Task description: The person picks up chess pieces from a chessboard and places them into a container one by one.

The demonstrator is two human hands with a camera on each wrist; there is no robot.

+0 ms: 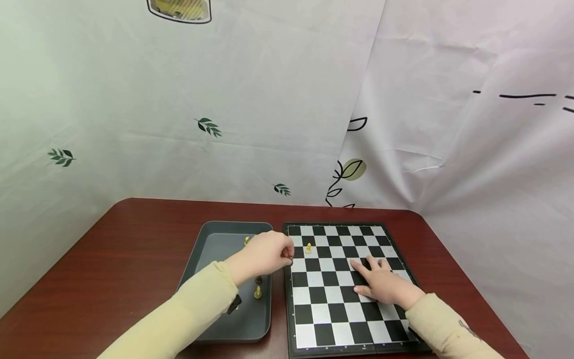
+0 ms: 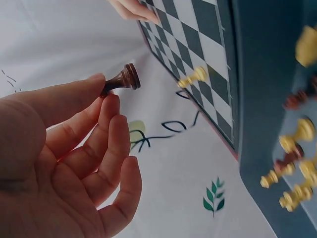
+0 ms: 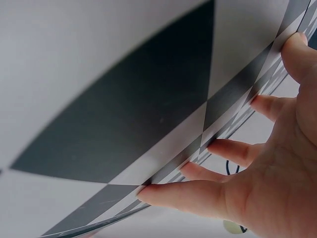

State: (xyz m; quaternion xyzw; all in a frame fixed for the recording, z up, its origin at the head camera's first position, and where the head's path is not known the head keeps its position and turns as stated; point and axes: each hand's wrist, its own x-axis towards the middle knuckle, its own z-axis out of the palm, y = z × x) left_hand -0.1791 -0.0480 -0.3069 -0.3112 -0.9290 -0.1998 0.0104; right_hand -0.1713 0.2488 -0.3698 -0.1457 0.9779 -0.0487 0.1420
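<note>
My left hand (image 1: 267, 252) pinches a dark brown chess piece (image 2: 130, 77) between thumb and fingertips, its round base pointing away from the palm. In the head view that hand is at the gap between the grey tray (image 1: 230, 326) and the black-and-white chessboard (image 1: 320, 314), over the board's left edge. One pale yellow chess piece (image 1: 308, 248) stands on the board near its far left corner. My right hand (image 1: 386, 284) lies with spread fingers on the right half of the board; in the right wrist view its fingertips (image 3: 148, 194) touch the squares.
Inside the tray lie several yellow and dark brown chess pieces, among them a yellow one (image 1: 257, 292) beside a brown one (image 1: 258, 279); my left forearm covers part of the tray. The reddish-brown table (image 1: 112, 269) ends at a white printed cloth (image 1: 157, 164) behind.
</note>
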